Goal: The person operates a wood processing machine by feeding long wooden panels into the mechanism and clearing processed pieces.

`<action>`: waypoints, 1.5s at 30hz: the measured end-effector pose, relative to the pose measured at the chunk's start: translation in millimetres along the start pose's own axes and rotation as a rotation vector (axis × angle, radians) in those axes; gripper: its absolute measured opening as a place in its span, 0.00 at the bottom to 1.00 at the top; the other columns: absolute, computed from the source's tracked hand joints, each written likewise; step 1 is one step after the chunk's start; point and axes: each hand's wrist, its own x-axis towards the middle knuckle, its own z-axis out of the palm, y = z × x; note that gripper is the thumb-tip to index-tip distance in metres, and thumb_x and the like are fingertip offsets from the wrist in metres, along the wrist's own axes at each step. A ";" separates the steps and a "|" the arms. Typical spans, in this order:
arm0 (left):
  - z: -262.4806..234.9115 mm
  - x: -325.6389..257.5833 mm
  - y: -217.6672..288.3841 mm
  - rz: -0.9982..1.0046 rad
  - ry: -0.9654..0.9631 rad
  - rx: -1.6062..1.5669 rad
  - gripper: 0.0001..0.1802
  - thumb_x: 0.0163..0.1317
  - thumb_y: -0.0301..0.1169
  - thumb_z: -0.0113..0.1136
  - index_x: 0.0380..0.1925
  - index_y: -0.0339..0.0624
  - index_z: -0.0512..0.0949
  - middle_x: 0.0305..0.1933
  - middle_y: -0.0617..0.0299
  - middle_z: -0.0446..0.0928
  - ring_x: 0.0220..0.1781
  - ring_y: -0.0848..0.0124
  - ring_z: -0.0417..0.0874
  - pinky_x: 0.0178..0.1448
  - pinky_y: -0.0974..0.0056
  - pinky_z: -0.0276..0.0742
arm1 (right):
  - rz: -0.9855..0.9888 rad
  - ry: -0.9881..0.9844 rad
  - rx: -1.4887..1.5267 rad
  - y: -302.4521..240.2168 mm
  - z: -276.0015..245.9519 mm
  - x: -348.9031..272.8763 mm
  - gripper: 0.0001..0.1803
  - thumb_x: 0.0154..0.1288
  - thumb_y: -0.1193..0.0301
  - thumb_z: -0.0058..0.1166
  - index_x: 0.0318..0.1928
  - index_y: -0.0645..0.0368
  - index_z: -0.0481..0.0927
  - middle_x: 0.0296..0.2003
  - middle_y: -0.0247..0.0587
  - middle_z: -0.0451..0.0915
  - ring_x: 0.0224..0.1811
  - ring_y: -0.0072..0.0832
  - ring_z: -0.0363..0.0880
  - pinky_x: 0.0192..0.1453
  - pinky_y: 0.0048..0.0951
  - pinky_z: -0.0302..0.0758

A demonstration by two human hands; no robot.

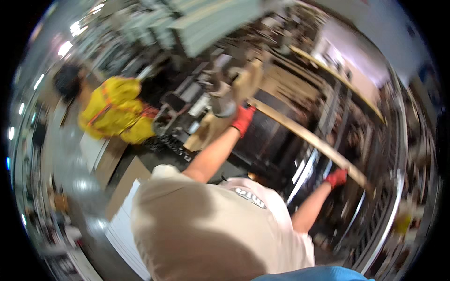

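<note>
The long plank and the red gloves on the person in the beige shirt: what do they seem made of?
The plank looks like bare wood: pale tan, matte, long and straight-edged. Motion blur hides any grain, so a wood composite is possible. The gloves look like soft red fabric, perhaps coated knit: they are matte and fit close to the wrist. The blur leaves the exact material open.

The left hand point(243, 118) and the right hand point(336, 178) each wear a red glove. The plank point(307, 136) they grip is pale tan wood. The shirt point(206, 229) below is beige, with a white printed patch near the collar. A second person's jacket point(115, 110) is bright yellow with orange stripes. The machine point(269, 140) under the plank is black. The sheets point(124, 225) at lower left are white, the cardboard point(123, 185) beside them brown.
</note>
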 end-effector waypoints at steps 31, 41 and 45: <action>-55.7 -111.9 36.1 -0.439 -0.330 -0.180 0.15 0.58 0.42 0.63 0.31 0.40 0.76 0.30 0.66 0.75 0.32 0.74 0.75 0.38 0.65 0.72 | 0.114 -0.206 1.542 -97.9 -284.8 -161.1 0.25 0.70 0.61 0.43 0.60 0.66 0.67 0.58 0.51 0.72 0.59 0.38 0.71 0.69 0.41 0.61; -31.5 -154.5 88.8 -0.447 -0.823 -0.069 0.27 0.52 0.48 0.69 0.37 0.38 0.70 0.34 0.57 0.75 0.38 0.71 0.74 0.46 0.65 0.73 | -0.352 0.368 0.767 -34.5 -287.4 -128.8 0.31 0.67 0.53 0.48 0.56 0.70 0.67 0.50 0.50 0.75 0.45 0.34 0.78 0.52 0.37 0.78; -55.3 -165.0 44.3 -0.328 -0.906 -0.040 0.29 0.53 0.50 0.67 0.41 0.38 0.71 0.36 0.57 0.77 0.39 0.71 0.76 0.46 0.64 0.73 | -0.346 0.405 0.582 -62.0 -290.2 -137.9 0.31 0.70 0.53 0.45 0.59 0.68 0.64 0.53 0.49 0.73 0.47 0.33 0.77 0.53 0.37 0.78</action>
